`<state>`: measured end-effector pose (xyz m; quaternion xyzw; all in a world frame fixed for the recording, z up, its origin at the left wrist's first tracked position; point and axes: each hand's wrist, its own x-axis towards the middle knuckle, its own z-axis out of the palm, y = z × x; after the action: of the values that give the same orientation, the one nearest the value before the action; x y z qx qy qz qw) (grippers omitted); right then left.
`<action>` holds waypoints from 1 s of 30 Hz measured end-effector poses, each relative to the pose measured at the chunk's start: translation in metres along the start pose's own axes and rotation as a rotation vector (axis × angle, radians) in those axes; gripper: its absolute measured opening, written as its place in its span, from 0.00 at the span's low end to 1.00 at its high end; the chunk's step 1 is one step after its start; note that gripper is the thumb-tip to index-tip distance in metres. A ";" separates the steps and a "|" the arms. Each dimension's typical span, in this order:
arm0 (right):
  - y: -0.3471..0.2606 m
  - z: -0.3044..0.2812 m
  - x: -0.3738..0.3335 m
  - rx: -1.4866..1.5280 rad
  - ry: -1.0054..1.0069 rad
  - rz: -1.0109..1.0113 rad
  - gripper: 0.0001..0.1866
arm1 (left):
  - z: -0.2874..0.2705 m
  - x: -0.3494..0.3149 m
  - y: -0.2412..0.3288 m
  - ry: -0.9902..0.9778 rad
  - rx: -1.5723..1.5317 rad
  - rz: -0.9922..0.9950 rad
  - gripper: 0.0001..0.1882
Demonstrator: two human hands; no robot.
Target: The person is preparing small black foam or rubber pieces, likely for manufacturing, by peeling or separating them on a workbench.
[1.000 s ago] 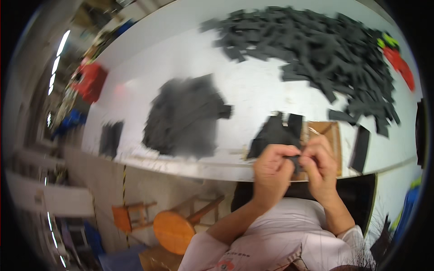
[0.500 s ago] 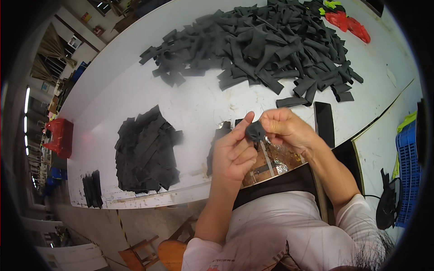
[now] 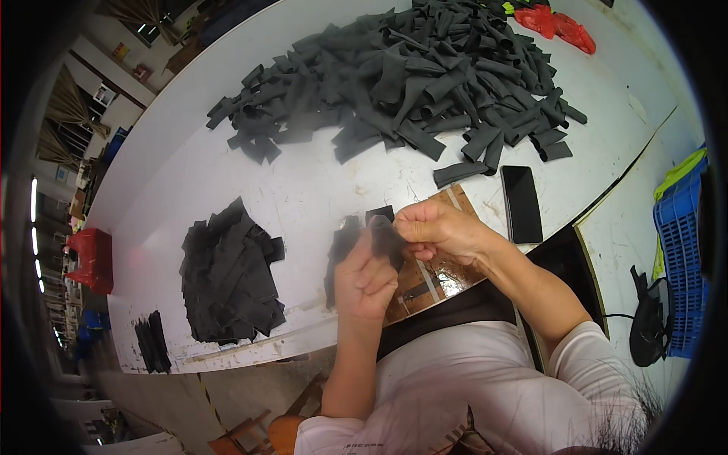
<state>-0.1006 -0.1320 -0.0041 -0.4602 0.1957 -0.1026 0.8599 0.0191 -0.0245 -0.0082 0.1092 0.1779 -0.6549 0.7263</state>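
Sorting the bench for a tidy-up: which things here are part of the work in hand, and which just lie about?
In use: black strip held by left hand and right hand; heap of strips; flat stack; wooden board.
Lying about: phone; red bags; blue crate.

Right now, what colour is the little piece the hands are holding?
Dark grey, nearly black. The small fabric piece sits between the left hand and right hand; the head view shows it.

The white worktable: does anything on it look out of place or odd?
Little stands out. A black smartphone lies on the white worktable near its front edge, beside the loose heap of dark grey foam strips. The flat black stack is slightly fanned, not squared.
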 end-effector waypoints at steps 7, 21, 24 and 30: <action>-0.020 0.001 0.007 -0.198 -0.206 -0.168 0.09 | 0.027 -0.029 -0.034 -0.303 1.183 0.764 0.19; 0.005 0.002 -0.008 -0.412 0.243 -0.350 0.10 | 0.019 -0.007 -0.005 -0.400 1.659 0.967 0.05; -0.019 0.022 -0.020 -0.847 0.300 -0.693 0.11 | 0.016 -0.006 -0.011 -0.415 1.320 1.013 0.04; -0.016 0.014 -0.021 -1.616 0.152 -0.681 0.08 | -0.016 -0.007 -0.012 -0.313 0.979 0.943 0.05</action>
<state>-0.1135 -0.1226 0.0216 -0.9532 0.1172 -0.2137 0.1787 0.0052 -0.0138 -0.0190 0.3939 -0.3110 -0.2823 0.8176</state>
